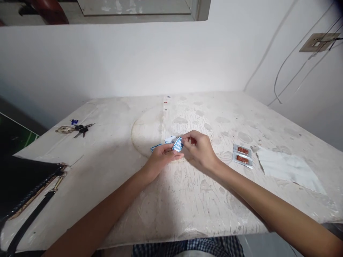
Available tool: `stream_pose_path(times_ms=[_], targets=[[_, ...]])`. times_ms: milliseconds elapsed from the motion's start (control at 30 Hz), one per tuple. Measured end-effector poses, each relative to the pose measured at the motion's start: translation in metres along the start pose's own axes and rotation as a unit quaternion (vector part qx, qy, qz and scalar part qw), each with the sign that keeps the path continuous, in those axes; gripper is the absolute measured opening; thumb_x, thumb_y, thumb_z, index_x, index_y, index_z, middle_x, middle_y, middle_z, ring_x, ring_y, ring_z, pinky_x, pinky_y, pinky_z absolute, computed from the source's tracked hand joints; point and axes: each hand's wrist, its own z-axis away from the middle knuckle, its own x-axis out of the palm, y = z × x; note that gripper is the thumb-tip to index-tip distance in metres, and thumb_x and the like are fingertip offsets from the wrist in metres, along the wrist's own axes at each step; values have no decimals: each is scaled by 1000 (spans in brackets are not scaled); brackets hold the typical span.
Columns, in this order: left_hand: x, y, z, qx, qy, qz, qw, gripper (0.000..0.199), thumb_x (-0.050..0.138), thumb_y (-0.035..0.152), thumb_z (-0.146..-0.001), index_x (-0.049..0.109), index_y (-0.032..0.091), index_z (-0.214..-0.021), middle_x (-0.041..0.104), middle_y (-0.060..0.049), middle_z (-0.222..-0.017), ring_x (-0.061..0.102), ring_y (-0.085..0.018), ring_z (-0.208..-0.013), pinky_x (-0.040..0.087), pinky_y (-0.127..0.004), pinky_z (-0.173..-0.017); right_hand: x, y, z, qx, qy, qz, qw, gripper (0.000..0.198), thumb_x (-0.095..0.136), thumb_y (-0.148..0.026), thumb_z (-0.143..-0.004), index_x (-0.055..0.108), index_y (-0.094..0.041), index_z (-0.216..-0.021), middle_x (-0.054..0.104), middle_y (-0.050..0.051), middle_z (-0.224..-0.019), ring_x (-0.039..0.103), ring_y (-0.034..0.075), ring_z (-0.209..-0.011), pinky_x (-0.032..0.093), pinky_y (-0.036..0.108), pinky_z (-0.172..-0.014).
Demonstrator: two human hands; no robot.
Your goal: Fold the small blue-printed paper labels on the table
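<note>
My left hand is closed around the lower end of a small blue-and-white packet, held low over the middle of the table. With thumb and forefinger, my right hand pinches the packet's upper right edge. Just behind my left hand lie another white packet with blue print and a blue-edged strip, partly covered by the fingers. A reddish-brown piece shows in the gap by my right fingers; its kind is hard to make out.
A blister pack with two reddish-brown pieces lies at right, beside a white cloth or tissue. Keys with a fob rest at left. A black bag with a strap covers the left front edge. A white wall stands behind the table.
</note>
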Motion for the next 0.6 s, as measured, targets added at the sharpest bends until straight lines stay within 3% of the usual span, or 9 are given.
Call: stream_pose_path(times_ms=[200,600], targets=[[4,3,2,-6,-2,32,999,26,65,30,-72,65,14,-92,68,-4,-91,62,-18,-93,41,-36,-99,-1,0,3,-56,-13,28,998,13,51,-16,-80,64,-17,-81,61,3,-77,50,14,-72,38,27,-66],[4,1,2,-6,0,29,1000,22,62,29,-74,66,15,-90,67,-3,-80,63,-16,-88,43,-35,-96,2,0,7,-58,-19,52,997,16,50,-19,-81,63,-18,-91,61,2,-78,51,16,-74,39,29,-68]])
